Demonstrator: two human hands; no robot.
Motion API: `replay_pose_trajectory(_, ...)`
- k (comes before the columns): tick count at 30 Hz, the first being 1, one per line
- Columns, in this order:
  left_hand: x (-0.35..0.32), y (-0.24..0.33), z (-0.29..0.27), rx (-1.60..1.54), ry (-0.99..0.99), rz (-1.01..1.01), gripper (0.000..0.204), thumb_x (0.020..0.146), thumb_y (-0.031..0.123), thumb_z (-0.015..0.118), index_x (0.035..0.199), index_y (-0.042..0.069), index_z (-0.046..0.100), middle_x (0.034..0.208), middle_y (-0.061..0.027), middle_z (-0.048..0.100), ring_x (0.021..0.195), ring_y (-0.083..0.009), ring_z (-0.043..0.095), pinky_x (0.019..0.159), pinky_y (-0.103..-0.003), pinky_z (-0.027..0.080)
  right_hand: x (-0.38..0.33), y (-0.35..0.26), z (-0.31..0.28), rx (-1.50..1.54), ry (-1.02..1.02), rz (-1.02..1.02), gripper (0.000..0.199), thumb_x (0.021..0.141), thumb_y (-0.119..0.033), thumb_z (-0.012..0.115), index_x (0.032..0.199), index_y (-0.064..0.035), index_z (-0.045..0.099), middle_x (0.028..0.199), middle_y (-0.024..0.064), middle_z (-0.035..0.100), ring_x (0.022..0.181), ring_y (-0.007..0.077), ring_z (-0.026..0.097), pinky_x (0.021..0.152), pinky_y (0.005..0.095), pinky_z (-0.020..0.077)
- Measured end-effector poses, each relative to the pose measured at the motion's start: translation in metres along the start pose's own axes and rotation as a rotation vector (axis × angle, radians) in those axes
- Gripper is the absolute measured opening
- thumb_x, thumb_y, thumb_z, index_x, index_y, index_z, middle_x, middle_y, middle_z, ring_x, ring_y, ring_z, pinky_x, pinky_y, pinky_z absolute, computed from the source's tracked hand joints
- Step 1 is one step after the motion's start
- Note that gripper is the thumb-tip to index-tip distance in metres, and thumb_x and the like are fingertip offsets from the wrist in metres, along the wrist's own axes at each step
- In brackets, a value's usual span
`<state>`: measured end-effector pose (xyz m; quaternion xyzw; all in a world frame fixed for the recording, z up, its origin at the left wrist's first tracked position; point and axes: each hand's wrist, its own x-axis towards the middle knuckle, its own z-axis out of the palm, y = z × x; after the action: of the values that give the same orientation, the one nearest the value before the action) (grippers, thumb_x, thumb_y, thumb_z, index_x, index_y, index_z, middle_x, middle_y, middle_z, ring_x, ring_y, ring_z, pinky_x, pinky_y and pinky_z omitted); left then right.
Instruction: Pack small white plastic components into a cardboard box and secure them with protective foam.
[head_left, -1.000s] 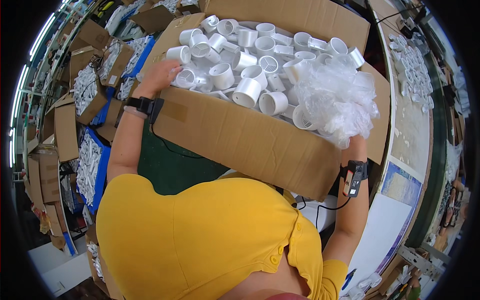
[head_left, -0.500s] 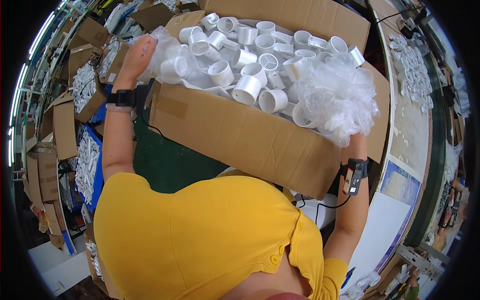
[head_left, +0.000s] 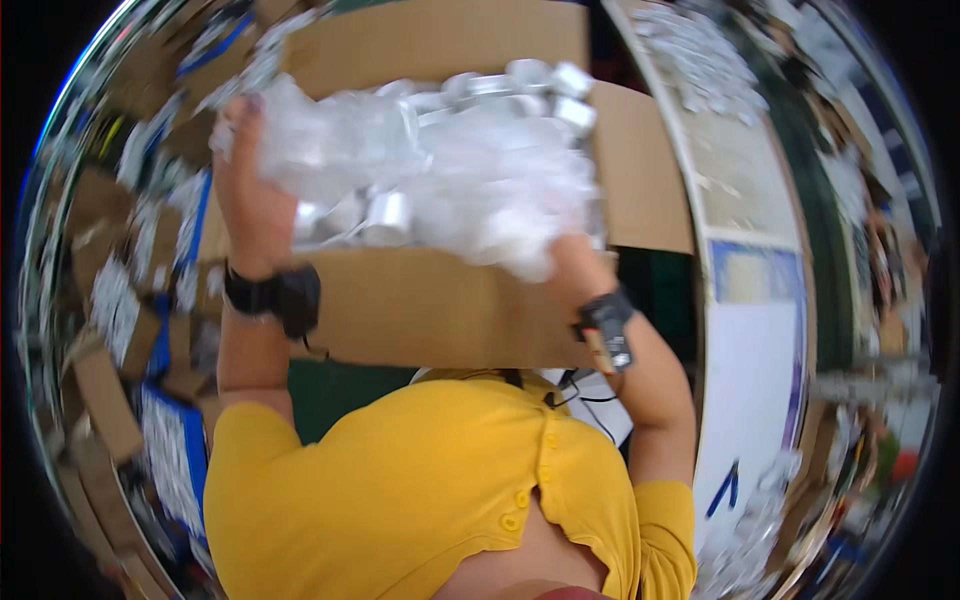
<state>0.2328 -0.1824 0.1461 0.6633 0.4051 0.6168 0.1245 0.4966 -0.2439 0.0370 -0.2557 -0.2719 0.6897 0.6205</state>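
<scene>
A large open cardboard box point(head_left: 440, 310) stands in front of me, holding many white cup-shaped plastic parts point(head_left: 388, 216). Over them lies crumpled clear plastic sheeting point(head_left: 490, 185), spread across much of the box. At the box's left side my left hand point(head_left: 245, 165) is closed on one edge of the sheeting; its fingers are blurred. My right hand point(head_left: 578, 262), at the near right, is closed on another bunch of the same sheeting, which hides most of the fingers. Both wrists carry black straps with small devices.
Right of the box runs a long white table point(head_left: 752, 380) with blue pliers point(head_left: 727, 488) on it and a heap of white parts point(head_left: 690, 60) farther back. Cartons and blue bins point(head_left: 172, 455) of white parts crowd the left. A raised box flap point(head_left: 640, 165) juts out right.
The plastic sheeting has been drawn over the middle of the cups, hiding many of them. My right hand has moved left and inward with its bunch. The whole view has shifted.
</scene>
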Motion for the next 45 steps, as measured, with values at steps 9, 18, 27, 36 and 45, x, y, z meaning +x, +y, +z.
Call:
replay_pose_trajectory(9, -0.093, 0.067, 0.182, -0.859, -0.829, -0.086, 0.025, 0.076, 0.004, 0.064, 0.094, 0.008, 0.046, 0.087, 0.0005, 0.044, 0.081, -0.0085, 0.044, 0.073, -0.020, 0.038, -0.076, -0.046, 0.018, 0.037, 0.181, -0.395, 0.032, 0.095, -0.024, 0.043, 0.118, -0.0032, 0.049, 0.110, 0.0106, 0.058, 0.098, 0.0208, 0.060, 0.084, 0.0343, 0.0508)
replay_pose_trajectory(18, -0.171, 0.139, 0.267, -1.027, -1.175, 0.059, 0.039, 0.089, 0.028, 0.052, 0.119, 0.004, 0.043, 0.108, -0.0049, 0.048, 0.100, -0.0150, 0.048, 0.091, -0.029, 0.040, -0.165, -0.067, -0.021, 0.194, 0.571, -0.892, 0.020, 0.086, -0.011, 0.058, 0.104, -0.0038, 0.056, 0.095, 0.0046, 0.062, 0.084, 0.0150, 0.062, 0.074, 0.0268, 0.0517)
replay_pose_trajectory(27, -0.266, 0.236, 0.273, -1.265, -1.677, -0.290, 0.083, 0.084, 0.068, 0.041, 0.130, 0.000, 0.031, 0.128, -0.0110, 0.038, 0.118, -0.0204, 0.040, 0.103, -0.034, 0.029, -0.295, -0.065, -0.037, -0.241, 1.217, -1.140, 0.057, 0.070, 0.003, 0.063, 0.121, -0.0079, 0.039, 0.109, 0.0063, 0.053, 0.105, 0.0167, 0.052, 0.092, 0.0312, 0.0434)
replay_pose_trajectory(36, -0.324, 0.302, 0.308, -1.243, -1.592, -0.161, 0.071, 0.089, 0.056, 0.044, 0.136, 0.005, 0.029, 0.134, -0.0109, 0.035, 0.125, -0.0238, 0.035, 0.106, -0.039, 0.027, -0.387, -0.117, -0.063, -0.092, 1.060, -1.269, 0.072, 0.066, 0.008, 0.056, 0.131, -0.0097, 0.032, 0.118, 0.0046, 0.050, 0.112, 0.0172, 0.048, 0.095, 0.0325, 0.0407)
replay_pose_trajectory(45, -0.381, 0.511, 0.251, -1.005, -1.986, 0.350, 0.083, 0.084, 0.068, 0.042, 0.129, 0.000, 0.030, 0.124, -0.0135, 0.038, 0.115, -0.0250, 0.041, 0.100, -0.037, 0.032, -0.549, -0.156, 0.021, -0.074, 1.774, -1.368, 0.070, 0.072, -0.001, 0.067, 0.132, -0.0094, 0.032, 0.113, 0.0053, 0.054, 0.105, 0.0163, 0.052, 0.092, 0.0310, 0.0427)
